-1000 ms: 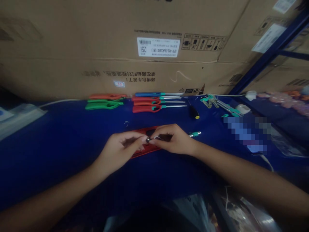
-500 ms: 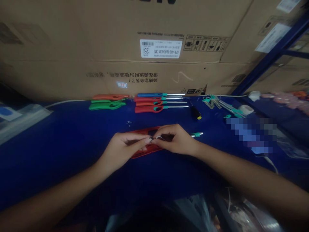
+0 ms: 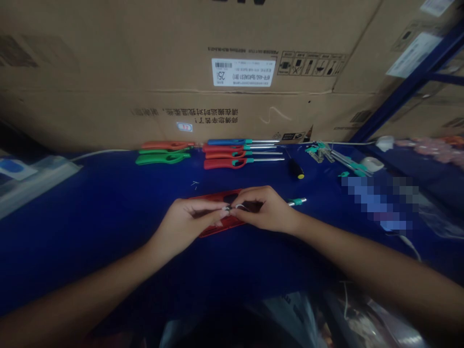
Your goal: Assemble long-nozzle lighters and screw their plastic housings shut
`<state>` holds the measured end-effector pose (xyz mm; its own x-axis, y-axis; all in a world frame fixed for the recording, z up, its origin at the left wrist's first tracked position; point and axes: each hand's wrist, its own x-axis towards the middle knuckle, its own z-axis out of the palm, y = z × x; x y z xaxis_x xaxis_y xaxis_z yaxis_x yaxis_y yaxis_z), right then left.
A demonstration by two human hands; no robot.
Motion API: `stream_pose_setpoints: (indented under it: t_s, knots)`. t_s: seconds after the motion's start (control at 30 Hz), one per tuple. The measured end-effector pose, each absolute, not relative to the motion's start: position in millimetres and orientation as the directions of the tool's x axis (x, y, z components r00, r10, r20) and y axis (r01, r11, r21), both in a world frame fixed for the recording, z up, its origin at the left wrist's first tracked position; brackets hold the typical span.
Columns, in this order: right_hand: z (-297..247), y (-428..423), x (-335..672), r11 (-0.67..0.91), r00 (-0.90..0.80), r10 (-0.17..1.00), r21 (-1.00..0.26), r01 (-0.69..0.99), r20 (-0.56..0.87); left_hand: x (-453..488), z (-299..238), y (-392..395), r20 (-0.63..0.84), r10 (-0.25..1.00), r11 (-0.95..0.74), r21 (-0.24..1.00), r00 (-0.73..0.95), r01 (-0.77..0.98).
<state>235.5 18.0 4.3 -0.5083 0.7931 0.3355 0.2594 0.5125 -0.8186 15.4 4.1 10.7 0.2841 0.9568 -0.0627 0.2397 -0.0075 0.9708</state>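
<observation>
My left hand (image 3: 186,217) is closed in a pinch, its thumb and forefinger on a small dark part (image 3: 227,208) whose kind is too small to tell. Fingertip to fingertip with it, my right hand (image 3: 271,210) pinches too, at a thin white wire (image 3: 239,206) that curls beside the thumb. Under both hands lies an opened red lighter casing (image 3: 232,223), partly covered by the fingers. A metal tube with a teal collar (image 3: 298,201) sticks out to the right from behind my right hand.
Behind the hands lie several assembled lighters (image 3: 224,164), green and orange handles (image 3: 163,158), and a black screwdriver (image 3: 296,169). Metal tubes with teal pieces (image 3: 348,163) are heaped at the right. A large cardboard box (image 3: 163,63) walls off the back; a plastic bag (image 3: 47,181) sits left.
The whole view has shifted slightly. My hands keep nearly the same pinch over the red casing, and a little more of the small dark part shows between the fingertips.
</observation>
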Motion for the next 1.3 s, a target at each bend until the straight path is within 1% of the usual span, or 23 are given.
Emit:
stream_pose_setpoints:
  t_s: [0.33,0.77,0.97,1.13,1.3]
  knots:
    - [4.0,17.6,235.9,0.567,-0.5,0.775,-0.774,0.28,0.387,13.4,5.9,5.0,-0.033,0.949,-0.046,0.969,0.312,0.243]
    - [4.0,16.9,236.5,0.629,-0.531,0.724,-0.737,0.247,0.44,12.5,5.2,4.5,-0.028,0.946,-0.062,0.962,0.323,0.266]
    - [3.2,17.3,237.6,0.655,-0.555,0.696,-0.719,0.232,0.455,9.3,2.2,5.8,0.022,0.933,-0.137,0.945,0.36,0.296]
    - [1.8,17.5,239.0,0.672,-0.568,0.679,-0.706,0.223,0.466,10.3,3.2,7.5,0.15,0.899,-0.288,0.91,0.411,0.298]
    - [2.5,17.0,239.5,0.678,-0.582,0.666,-0.705,0.21,0.467,12.4,3.4,7.6,0.173,0.893,-0.321,0.892,0.416,0.317]
